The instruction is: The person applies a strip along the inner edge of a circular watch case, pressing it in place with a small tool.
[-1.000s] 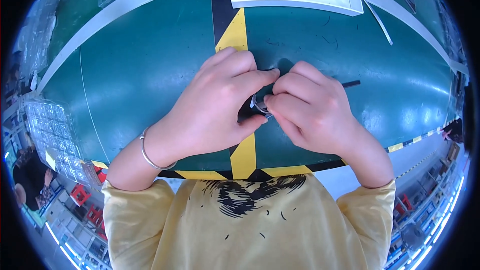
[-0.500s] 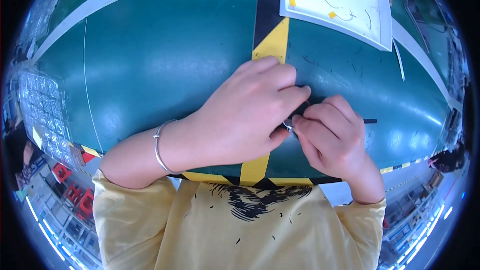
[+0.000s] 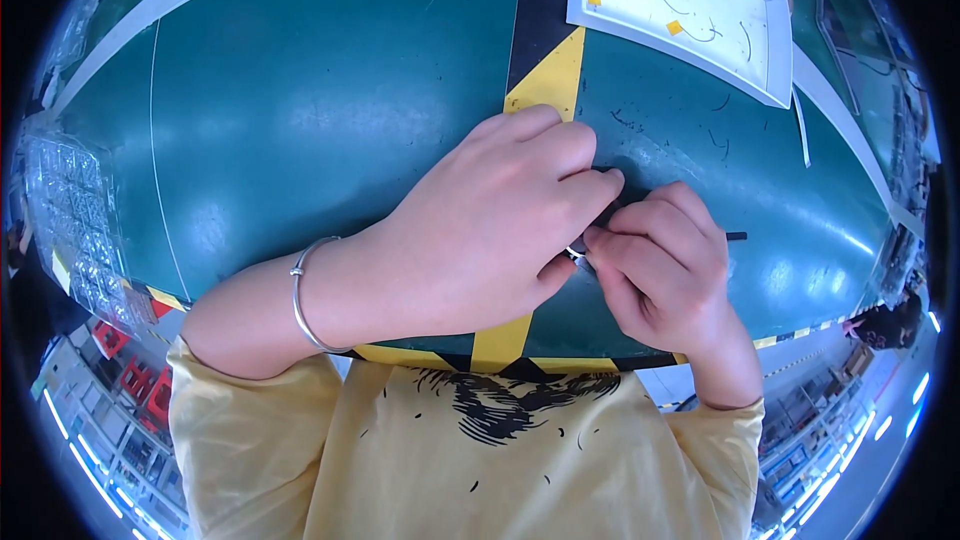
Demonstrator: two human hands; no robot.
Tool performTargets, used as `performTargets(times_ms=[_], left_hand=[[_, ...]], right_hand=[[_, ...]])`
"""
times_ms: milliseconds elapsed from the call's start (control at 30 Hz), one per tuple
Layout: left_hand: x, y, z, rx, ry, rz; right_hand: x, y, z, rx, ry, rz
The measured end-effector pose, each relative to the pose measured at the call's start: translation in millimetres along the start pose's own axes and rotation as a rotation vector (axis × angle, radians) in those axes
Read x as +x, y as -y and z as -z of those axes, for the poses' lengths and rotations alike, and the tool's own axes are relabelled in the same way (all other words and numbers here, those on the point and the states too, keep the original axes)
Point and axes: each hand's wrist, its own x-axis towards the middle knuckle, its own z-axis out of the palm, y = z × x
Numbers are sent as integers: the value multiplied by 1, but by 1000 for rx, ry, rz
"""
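Note:
My left hand, with a silver bangle on its wrist, is closed above the green table, its fingertips curled in toward the right. Close beside it, my right hand is closed in a pinch. Between the two sets of fingertips shows a small shiny metal piece; most of it is hidden by the fingers, so I cannot tell its kind. A short black rod-like end shows just right of my right hand; whether the hand holds it I cannot tell.
A white tray with thin wire scraps and yellow stickers stands at the far right. Black and yellow tape crosses the green table. Small dark scraps lie beyond my hands. Clear plastic packaging sits at the left edge.
The view has shifted slightly. Both hands keep nearly the same closed pose around the small metal piece, with only slight finger movement.

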Motion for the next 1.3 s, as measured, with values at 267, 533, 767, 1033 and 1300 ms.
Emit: performTargets(times_ms=[267, 533, 767, 1033, 1300], left_hand=[[1, -1, 1, 1, 1, -2], [2, -2, 1, 10, 3, 1], [3, -5, 1, 25, 23, 27], [3, -6, 2, 36, 17, 33], [3, -6, 3, 40, 23, 28]], right_hand=[[2, -3, -4, -58, -36, 53], [-1, -1, 0, -30, -2, 30], [-7, 2, -1, -55, -13, 30], [-7, 2, -1, -81, -25, 45], [-6, 2, -1, -54, -21, 31]])
